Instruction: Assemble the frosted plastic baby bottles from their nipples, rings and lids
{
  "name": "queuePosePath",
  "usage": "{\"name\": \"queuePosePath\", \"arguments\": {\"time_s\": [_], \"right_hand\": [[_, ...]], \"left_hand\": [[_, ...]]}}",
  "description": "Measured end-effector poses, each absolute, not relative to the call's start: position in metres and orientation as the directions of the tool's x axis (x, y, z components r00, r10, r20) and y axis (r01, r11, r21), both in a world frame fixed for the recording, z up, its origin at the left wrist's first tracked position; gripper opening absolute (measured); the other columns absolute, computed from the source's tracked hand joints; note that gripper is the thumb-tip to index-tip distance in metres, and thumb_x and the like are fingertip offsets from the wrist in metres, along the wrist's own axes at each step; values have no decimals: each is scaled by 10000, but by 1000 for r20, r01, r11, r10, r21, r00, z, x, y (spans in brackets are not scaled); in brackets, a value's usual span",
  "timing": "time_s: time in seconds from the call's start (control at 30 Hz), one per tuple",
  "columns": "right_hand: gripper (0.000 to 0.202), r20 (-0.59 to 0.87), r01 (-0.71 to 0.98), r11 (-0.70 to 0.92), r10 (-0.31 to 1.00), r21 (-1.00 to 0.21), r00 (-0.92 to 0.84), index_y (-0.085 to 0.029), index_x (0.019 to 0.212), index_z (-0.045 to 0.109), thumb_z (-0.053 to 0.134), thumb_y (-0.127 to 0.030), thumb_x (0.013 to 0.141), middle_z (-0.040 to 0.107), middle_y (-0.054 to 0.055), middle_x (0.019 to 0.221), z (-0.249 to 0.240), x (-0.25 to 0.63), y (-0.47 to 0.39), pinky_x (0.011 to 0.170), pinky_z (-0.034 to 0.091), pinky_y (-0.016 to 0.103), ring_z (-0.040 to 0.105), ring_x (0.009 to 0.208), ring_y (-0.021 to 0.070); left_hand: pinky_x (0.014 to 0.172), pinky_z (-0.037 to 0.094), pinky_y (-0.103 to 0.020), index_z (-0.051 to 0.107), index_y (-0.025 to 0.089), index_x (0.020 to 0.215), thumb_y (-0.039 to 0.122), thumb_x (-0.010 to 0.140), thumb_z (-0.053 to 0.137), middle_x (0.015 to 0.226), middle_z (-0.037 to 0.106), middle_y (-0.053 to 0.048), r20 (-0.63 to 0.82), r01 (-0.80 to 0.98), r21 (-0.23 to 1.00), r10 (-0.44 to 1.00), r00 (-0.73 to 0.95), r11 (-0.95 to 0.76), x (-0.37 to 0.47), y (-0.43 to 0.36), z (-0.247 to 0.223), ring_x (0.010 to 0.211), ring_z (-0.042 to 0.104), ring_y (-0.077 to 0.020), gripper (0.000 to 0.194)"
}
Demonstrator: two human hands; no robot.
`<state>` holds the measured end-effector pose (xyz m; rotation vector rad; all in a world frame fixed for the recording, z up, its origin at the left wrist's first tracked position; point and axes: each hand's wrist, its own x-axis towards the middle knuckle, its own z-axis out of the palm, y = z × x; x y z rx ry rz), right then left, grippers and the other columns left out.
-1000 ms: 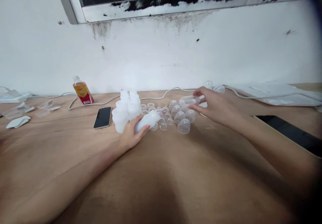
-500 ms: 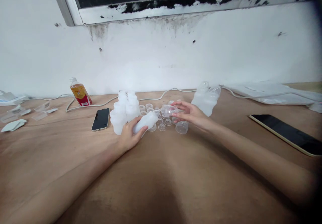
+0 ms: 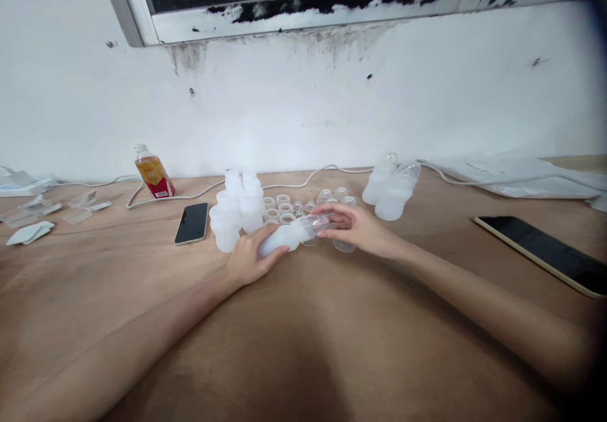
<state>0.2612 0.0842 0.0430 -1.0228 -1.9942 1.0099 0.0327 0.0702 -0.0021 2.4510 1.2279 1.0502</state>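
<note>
A single head-worn camera looks forward and down across the tabletop (image 3: 303, 346) toward the wall (image 3: 303, 105) at 12 o'clock. It sits close: both forearms enter from 6 o'clock, hands meeting near the centre. The window frame (image 3: 133, 11) edges the top.

On the wooden table (image 3: 303, 346) I see the left hand (image 3: 246, 259) holding a white bottle (image 3: 283, 237) on its side, while the right hand (image 3: 360, 227) holds a clear cap (image 3: 317, 223) at its neck, near the other white bottles (image 3: 234, 210).
</note>
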Motion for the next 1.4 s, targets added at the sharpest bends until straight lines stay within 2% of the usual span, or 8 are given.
{"name": "queuePosePath", "arguments": {"time_s": [0.33,0.4,0.5,0.63,0.83,1.07,1.23,1.4], "right_hand": [[416,165,289,326,869,-900,-467,-183,1020,556,634,-301,629,582,61,1061,37,264,86,833,448,353,578,892,179],[424,176,283,339,862,-897,-476,-181,1031,556,634,-298,631,585,64,1057,35,264,86,835,447,348,572,906,181],[416,212,279,401,826,-873,-523,-185,1038,560,628,-298,644,579,66,1067,32,265,86,842,442,344,555,940,185],[421,217,306,439,803,-845,-555,-195,1042,563,626,-322,645,596,61,1034,29,266,85,830,447,355,561,919,189],[417,269,328,478,813,-815,-516,-222,1041,570,625,-347,647,582,60,1060,41,265,78,834,444,372,547,936,210],[373,313,361,516,813,-777,-490,-261,1012,578,621,-347,651,579,41,1052,54,264,72,834,438,362,532,965,216],[414,203,325,410,832,-853,-516,-227,1049,524,603,-361,665,583,55,1024,42,263,76,784,471,344,576,868,189],[426,269,211,401,844,-892,-464,-234,1030,512,637,-336,636,552,54,1076,41,263,82,778,469,309,540,946,191]], "left_hand": [[758,434,-297,572,175,1012,430,750,473,949,629,-27,341,487,708,851,398,-512,37,65,12,856,565,-206,379],[703,448,-284,601,169,954,455,736,480,885,637,-31,221,428,809,883,414,-403,36,67,16,810,573,-200,380],[499,442,-232,615,121,870,491,727,471,719,630,-59,-102,300,952,860,500,-62,33,72,19,599,578,-156,422],[366,387,-182,592,93,875,487,707,506,711,611,-80,-328,140,941,726,605,308,30,76,20,496,549,-117,437],[364,409,-193,552,78,932,482,771,392,681,598,-80,-382,-40,796,553,740,604,34,72,19,499,552,-124,463],[354,402,-197,537,78,935,509,775,364,673,582,-75,-348,-132,688,484,803,714,40,64,18,486,543,-124,491],[354,400,-193,522,79,979,483,784,375,712,600,-84,-355,-102,790,586,729,604,40,68,18,495,545,-119,472],[395,425,-198,492,120,1039,466,779,407,808,607,-87,-204,-183,896,742,639,404,48,66,20,559,559,-129,441]]}}
